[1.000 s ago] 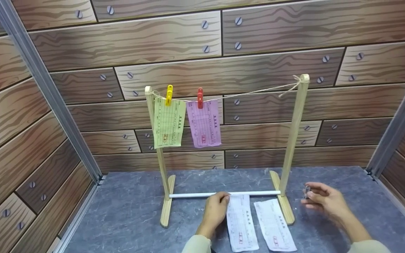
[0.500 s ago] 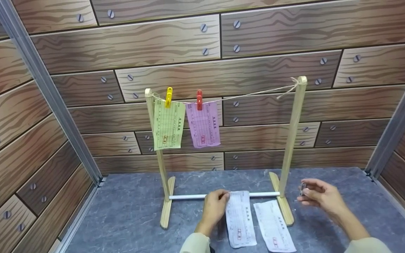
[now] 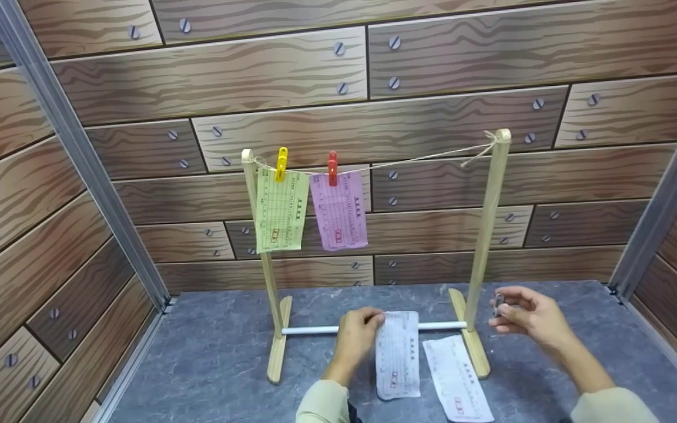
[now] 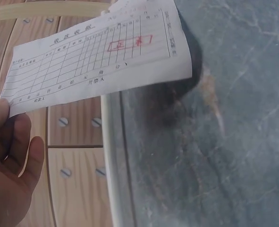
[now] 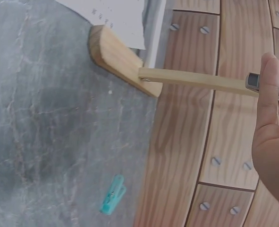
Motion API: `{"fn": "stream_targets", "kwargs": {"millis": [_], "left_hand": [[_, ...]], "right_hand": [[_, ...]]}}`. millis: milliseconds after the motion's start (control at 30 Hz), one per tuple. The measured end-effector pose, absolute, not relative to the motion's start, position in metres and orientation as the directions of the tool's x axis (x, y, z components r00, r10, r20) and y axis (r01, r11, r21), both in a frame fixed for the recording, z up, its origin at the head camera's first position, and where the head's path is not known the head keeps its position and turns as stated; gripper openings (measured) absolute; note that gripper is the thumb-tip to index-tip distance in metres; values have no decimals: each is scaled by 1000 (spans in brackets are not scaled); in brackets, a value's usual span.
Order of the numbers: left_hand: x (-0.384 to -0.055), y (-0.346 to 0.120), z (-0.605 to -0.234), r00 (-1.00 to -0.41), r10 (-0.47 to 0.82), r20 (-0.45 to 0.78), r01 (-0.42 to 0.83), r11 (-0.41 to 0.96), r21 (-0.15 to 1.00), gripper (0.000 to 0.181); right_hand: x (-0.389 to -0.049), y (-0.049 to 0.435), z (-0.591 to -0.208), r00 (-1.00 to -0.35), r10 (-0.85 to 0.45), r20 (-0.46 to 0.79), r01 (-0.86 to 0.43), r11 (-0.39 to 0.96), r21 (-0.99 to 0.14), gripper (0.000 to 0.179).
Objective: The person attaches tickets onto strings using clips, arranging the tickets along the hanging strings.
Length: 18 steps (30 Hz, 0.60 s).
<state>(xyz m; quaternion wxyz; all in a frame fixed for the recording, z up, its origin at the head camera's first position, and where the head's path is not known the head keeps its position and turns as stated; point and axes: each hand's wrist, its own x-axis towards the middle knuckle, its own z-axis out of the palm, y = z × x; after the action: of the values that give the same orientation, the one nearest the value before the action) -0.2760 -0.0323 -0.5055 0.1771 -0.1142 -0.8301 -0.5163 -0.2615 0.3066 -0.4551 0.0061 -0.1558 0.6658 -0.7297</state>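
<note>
Left grip (image 3: pixel 356 339) pinches a white slip (image 3: pixel 398 359) at its upper left corner, holding it off the surface (image 3: pixel 215 352). Right grip (image 3: pixel 537 318) pinches a grey clip (image 3: pixel 498 304). White slip judged light, limp, liable to crease; best held along the top edge. Grey clip likely stiff-sprung and slick. Second slip (image 3: pixel 459 380) lies beside the rack (image 3: pixel 486 235). Beyond, a green slip (image 3: pixel 281 211) and a purple slip (image 3: pixel 339 212) hang from the cord (image 3: pixel 421 158).

A grey, veined tabletop (image 3: pixel 209 352) carries a two-footed wooden stand (image 3: pixel 486 235) — a white printed slip (image 3: pixel 459 379) lies beside one foot (image 3: pixel 477 354), a teal clothespin (image 5: pixel 113 195) farther off.
</note>
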Motion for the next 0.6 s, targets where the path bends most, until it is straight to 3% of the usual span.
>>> {"fn": "stream_targets", "kwargs": {"millis": [600], "left_hand": [[-281, -34, -473, -909, -4, 417, 372, 441, 816, 9]], "right_hand": [[-265, 283, -423, -918, -254, 306, -288, -107, -952, 25]]}}
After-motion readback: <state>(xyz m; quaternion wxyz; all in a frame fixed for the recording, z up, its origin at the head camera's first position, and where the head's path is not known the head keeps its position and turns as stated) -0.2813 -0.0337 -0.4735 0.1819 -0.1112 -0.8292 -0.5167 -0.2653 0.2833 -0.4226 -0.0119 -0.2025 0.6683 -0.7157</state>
